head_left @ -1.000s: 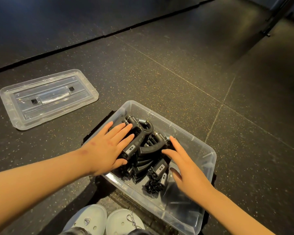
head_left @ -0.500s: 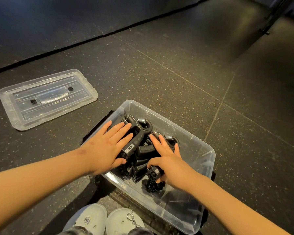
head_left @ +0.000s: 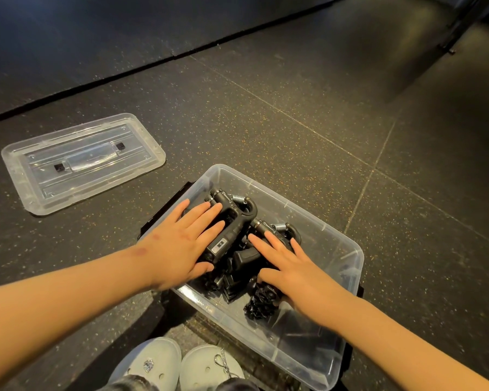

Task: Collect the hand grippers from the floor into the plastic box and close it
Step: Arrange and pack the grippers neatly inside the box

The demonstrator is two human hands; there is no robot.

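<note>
A clear plastic box [head_left: 336,241] stands open on the dark floor in front of me. Several black hand grippers [head_left: 232,221] with metal springs are piled in its left half. My left hand [head_left: 187,244] lies flat on the top gripper with straight fingers. My right hand [head_left: 291,269] presses flat on the grippers beside it, fingers spread and straight. The box's clear lid [head_left: 79,162] lies upside down on the floor to the left, apart from the box.
White clog shoes [head_left: 181,365] show at the bottom edge, just before the box. The floor is dark speckled rubber tile with seams. A black raised edge [head_left: 96,83] runs across the back left. A dark stand foot [head_left: 449,49] sits far right.
My right hand moved left from the box's middle onto the gripper pile and now lies flat on it. My left hand stayed put on the top gripper.
</note>
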